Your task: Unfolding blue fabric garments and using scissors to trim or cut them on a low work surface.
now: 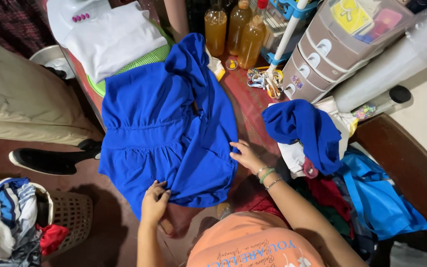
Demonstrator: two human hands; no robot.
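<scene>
Left hand [155, 201] pinches the blue dress [166, 128] hem; right hand [245, 155] lies flat, table beneath hidden.

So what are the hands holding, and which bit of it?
The left hand pinches the blue dress at its bottom edge; the right hand rests flat on its right edge, not gripping.

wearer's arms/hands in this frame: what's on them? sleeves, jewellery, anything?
Both forearms are bare, no sleeves reaching them; the person wears an orange top with light printed lettering. The left hand has no rings or bands visible. The right hand is also ungloved, and its wrist carries several thin bracelets: one green beaded, the others pale or metallic. No watch visible.
</scene>
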